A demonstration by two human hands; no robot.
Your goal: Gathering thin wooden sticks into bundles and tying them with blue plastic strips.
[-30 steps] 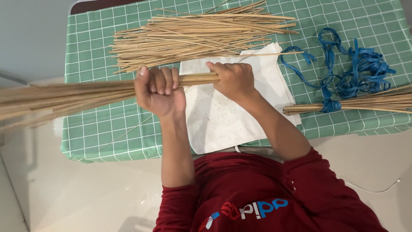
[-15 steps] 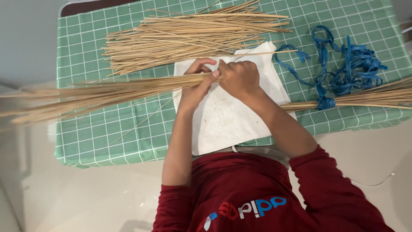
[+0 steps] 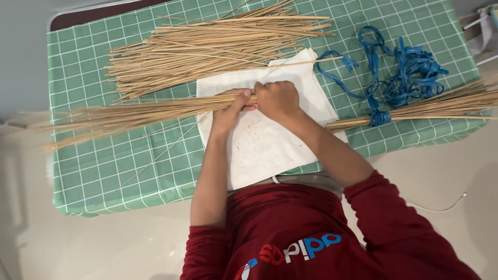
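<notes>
Across table, stick bundle points left

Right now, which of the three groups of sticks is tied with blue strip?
The bundle at the right table edge, bound by blue strip. The loose pile and the bundle in both hands show no binding.

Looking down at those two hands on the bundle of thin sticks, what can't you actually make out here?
Head view only:
- The butt end of the stick bundle is hidden under the left hand and right hand, so any tie there cannot be seen.
- The tied bundle is cut off by the right edge.
- The white cloth's near edge is hidden by the red shirt.
</notes>
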